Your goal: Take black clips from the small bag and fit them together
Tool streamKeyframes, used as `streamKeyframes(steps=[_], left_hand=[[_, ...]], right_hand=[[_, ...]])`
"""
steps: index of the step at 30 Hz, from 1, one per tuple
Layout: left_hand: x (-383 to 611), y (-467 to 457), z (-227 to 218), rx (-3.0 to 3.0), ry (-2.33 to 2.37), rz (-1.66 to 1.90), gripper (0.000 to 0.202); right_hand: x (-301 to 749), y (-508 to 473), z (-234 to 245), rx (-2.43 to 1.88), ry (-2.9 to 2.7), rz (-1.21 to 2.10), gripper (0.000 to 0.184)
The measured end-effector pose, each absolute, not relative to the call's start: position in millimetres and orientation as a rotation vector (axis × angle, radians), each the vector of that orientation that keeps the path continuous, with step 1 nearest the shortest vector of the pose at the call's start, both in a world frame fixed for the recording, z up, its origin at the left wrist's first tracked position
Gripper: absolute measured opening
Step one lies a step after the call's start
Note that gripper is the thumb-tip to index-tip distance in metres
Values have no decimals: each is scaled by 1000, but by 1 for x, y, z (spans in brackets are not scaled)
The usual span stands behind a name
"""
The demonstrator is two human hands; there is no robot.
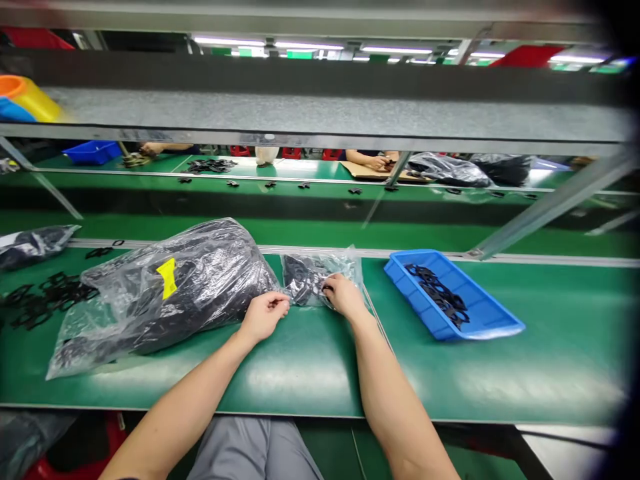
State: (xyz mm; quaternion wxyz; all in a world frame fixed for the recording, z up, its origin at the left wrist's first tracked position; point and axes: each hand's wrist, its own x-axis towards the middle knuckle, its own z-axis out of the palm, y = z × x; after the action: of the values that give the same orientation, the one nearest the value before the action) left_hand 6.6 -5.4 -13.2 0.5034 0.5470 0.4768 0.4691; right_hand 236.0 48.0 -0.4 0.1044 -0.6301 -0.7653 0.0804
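Observation:
A small clear plastic bag (pixel 354 265) with black parts in it lies on the green work surface in front of me. My right hand (pixel 346 297) is at its right half, fingers curled on a black plastic part (pixel 327 288). At the bag's lower left corner my left hand (pixel 265 316) has its fingers pinched together; what they hold, if anything, is too small to make out. Close by on the left lies a large clear plastic bag (pixel 200 280) full of black parts, with a yellow bow-tie-shaped piece (pixel 169 278) on it.
A blue tray (pixel 485 331) with several black parts stands on the right. Loose black parts (pixel 53 297) lie far left. Metal struts (pixel 555 207) carry a shelf (pixel 320 117) overhead. Beyond the rail, co-workers' hands (pixel 379 162) handle parts at another green bench.

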Motion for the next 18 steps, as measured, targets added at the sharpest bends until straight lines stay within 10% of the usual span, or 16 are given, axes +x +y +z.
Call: streamKeyframes(steps=[18], left_hand=[[12, -8, -17, 1488, 1141, 1178, 22]], right_hand=[[257, 63, -13, -1970, -2147, 195, 29]])
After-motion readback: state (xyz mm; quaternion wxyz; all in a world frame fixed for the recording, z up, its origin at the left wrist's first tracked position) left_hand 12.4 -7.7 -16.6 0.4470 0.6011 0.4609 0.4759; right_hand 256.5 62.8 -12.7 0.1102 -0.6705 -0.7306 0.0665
